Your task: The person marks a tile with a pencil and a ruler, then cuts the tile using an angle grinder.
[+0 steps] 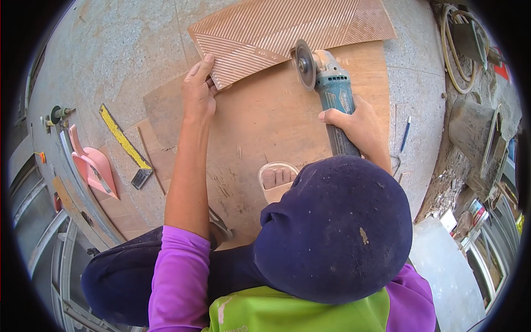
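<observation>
My left hand (200, 88) pinches the lower left corner of a brown ribbed sheet (287, 30), thumb on top and fingers partly beneath. The sheet lies across the far end of a wooden board (249, 127). In my right hand (362, 127) is a blue-green angle grinder (336, 91), its fingers wrapped around the body. The grinder's round disc (304, 65) stands on edge at the sheet's lower edge; whether it touches cannot be made out.
A pink dustpan (94, 166) and a yellow-and-black strip tool (124, 138) lie at the left. A blue pen (406, 133) is on the floor at the right, with a coiled hose (451, 55) farther off. A sandalled foot (276, 180) rests on the board.
</observation>
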Demonstrator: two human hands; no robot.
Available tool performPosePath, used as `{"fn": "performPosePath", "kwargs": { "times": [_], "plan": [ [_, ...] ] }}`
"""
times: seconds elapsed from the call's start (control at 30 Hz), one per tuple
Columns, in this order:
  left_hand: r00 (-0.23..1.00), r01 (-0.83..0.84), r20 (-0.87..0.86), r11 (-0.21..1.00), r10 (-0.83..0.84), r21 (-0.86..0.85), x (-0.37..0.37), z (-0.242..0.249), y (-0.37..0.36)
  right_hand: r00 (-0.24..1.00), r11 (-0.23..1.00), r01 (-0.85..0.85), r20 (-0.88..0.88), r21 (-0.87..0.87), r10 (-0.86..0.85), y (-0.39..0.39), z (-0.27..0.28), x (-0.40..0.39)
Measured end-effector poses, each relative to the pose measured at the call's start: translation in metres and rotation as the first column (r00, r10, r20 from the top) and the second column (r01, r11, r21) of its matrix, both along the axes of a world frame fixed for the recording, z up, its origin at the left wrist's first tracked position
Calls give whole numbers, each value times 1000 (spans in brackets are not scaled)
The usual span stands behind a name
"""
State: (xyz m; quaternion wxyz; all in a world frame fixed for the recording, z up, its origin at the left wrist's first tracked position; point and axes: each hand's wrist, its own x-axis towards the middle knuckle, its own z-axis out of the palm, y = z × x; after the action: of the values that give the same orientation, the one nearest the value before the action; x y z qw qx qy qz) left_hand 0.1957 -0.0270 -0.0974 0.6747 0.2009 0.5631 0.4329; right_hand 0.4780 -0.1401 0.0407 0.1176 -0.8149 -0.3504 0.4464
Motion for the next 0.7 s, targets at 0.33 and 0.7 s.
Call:
{"fn": "performPosePath", "kwargs": {
  "times": [0.33, 0.7],
  "plan": [
    [1000, 6, 6, 1000, -6, 3, -1, -3, 0, 999, 999, -16, 41, -44, 18, 3, 2, -2],
    [1000, -11, 10, 1000, 11, 8, 1, 0, 0, 1000, 999, -19, 13, -26, 19, 1, 4, -2]
  ]
}}
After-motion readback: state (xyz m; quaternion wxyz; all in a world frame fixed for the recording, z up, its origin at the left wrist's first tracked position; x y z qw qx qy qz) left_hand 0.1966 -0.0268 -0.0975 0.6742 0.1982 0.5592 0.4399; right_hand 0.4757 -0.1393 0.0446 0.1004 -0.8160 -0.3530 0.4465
